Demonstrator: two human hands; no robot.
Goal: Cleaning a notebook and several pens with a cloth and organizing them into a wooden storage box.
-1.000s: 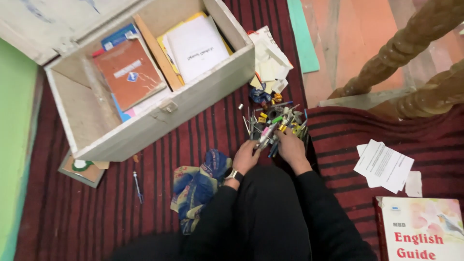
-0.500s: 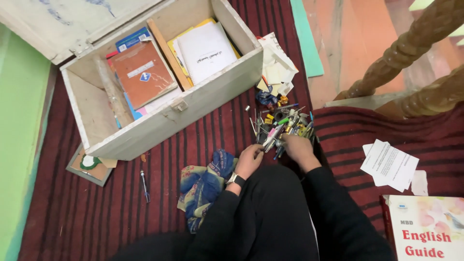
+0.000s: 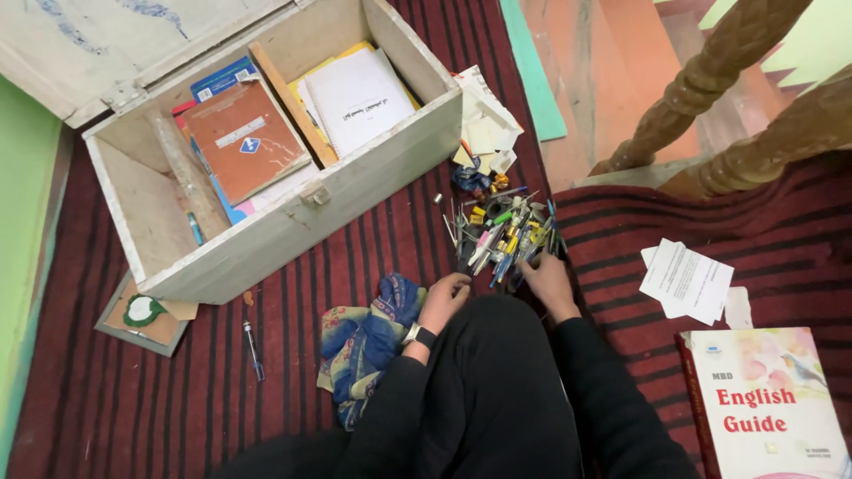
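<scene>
Own body, as I see it from the head camera:

- Left hand [image 3: 444, 298]: I hold it low, just ahead of my knee, fingers curled inward toward the palm, knuckles up. Whether anything sits inside the curl, I cannot tell. It points toward 12 o'clock.
- Left wrist: a dark-strapped watch [image 3: 419, 335] circles it, right at the cuff of my black sleeve. The forearm runs back toward 7 o'clock.
- Right hand [image 3: 547, 277]: palm down, fingers reaching forward to about 11 o'clock, fingertips spread slightly. It lies at 3 o'clock from the left hand, near it, apart.
- Right forearm: black-sleeved, angling back toward 5 o'clock.
- Both elbows bent, arms flanking my dark-clad knee.
</scene>
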